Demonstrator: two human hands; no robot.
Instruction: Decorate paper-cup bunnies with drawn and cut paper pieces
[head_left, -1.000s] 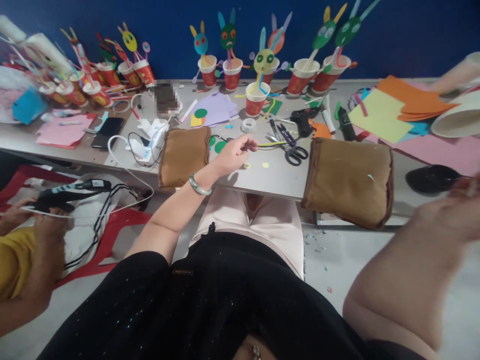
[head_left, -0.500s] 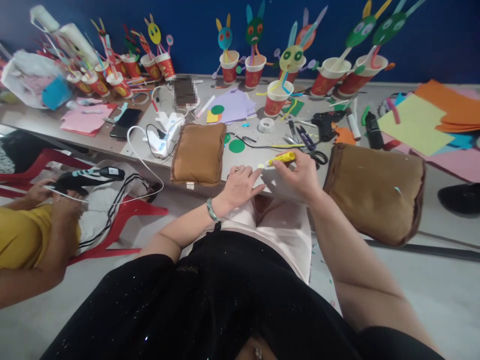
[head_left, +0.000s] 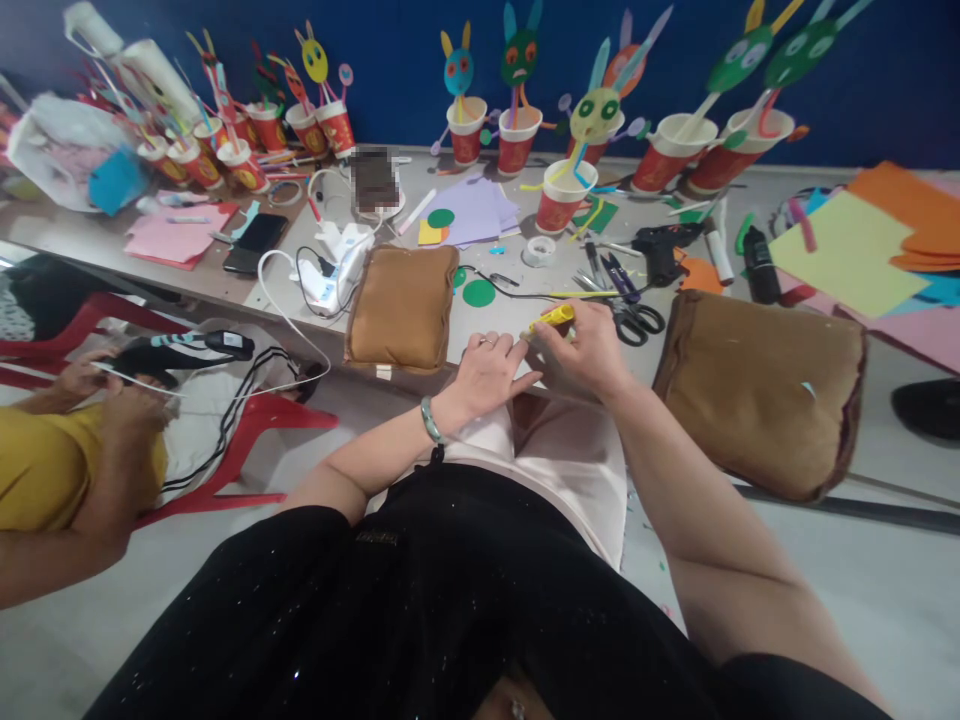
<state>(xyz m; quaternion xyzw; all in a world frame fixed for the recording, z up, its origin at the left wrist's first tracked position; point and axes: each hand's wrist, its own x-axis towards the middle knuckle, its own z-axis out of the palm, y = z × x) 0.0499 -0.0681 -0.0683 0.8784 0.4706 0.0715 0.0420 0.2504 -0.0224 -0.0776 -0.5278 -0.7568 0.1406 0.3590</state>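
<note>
My right hand (head_left: pixel 589 345) is closed around a yellow marker (head_left: pixel 553 318), which slants down to the left with its tip near my left fingertips. Palm down at the table's front edge, my left hand (head_left: pixel 491 372) lies with its fingers stretched out and thumb apart. A tiny pale yellow piece of paper lies by the fingertips, now mostly hidden. Green paper circles (head_left: pixel 478 292) lie just behind my left hand. Black-handled scissors (head_left: pixel 641 322) are beside my right hand, near a black glue gun (head_left: pixel 664 250).
Brown cushions (head_left: pixel 401 308) (head_left: pixel 761 390) flank my hands. Red paper cups (head_left: pixel 562 205) with paper puppets stand along the back. A white power strip (head_left: pixel 337 268), a tape roll (head_left: pixel 540 251) and coloured paper (head_left: pixel 847 250) cover the table. A person in a yellow top (head_left: pixel 45 460) sits at left.
The yellow marker and my right hand have shifted slightly left, bringing the tip close against my left fingertips. The pale yellow piece is more covered. The whole view has drifted slightly.
</note>
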